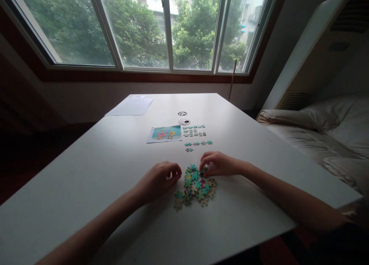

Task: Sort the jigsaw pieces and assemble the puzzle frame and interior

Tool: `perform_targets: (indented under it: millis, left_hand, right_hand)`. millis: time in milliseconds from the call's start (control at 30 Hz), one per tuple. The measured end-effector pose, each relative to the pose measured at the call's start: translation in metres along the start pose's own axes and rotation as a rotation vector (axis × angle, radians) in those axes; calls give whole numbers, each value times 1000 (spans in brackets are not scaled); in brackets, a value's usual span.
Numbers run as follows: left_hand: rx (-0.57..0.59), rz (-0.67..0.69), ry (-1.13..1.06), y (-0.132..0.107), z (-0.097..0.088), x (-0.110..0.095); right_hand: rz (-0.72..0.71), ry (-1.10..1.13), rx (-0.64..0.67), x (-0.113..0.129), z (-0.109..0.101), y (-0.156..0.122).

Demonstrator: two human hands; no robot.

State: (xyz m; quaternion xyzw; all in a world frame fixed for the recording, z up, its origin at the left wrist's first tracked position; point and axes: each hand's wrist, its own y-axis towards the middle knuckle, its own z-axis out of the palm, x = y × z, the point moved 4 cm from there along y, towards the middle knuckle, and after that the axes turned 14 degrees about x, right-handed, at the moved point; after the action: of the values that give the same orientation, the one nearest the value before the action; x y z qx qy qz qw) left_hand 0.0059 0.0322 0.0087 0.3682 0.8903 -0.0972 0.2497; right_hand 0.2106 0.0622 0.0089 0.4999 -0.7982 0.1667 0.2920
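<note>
A loose heap of jigsaw puzzle pieces [195, 187], some teal and printed, others showing a plain beige side, lies on the white table between my hands. My right hand [217, 163] comes in from the right, with thumb and fingers closed on a puzzle piece [205, 169] at the heap's upper right edge. On the left side, my left hand [161, 178] rests beside the heap with fingers curled in; whether anything is between its fingertips is hidden. Beyond the heap, sorted puzzle pieces [194, 134] stand in short rows. Left of these rows lies a printed cartoon picture [166, 134].
Two small round items [184, 122] lie past the rows. Paper sheets [131, 106] lie at the far left of the white table [245, 219]. A pale padded sofa [311, 136] is beside the right edge, and a window stands behind the far end.
</note>
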Motion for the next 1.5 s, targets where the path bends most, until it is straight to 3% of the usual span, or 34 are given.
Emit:
perform_targets:
  millis: [233, 433, 667, 1067, 1300, 1500]
  left_hand:
    - [-62, 35, -12, -1, 2, -14]
    - [-98, 36, -65, 1, 5, -26]
    - [-132, 32, -117, 2, 6, -25]
    - [-167, -39, -246, 3, 7, -21]
    - [-178, -120, -566, 6, 7, -7]
    - [-189, -130, -643, 6, 9, -7]
  right_hand:
    - [88, 148, -144, 14, 5, 5]
    - [19, 217, -157, 28, 9, 9]
    - [11, 141, -211, 29, 13, 11]
    - [43, 234, -266, 30, 15, 12]
    - [-15, -96, -465, 32, 7, 7]
    - [-86, -279, -513, 38, 11, 6]
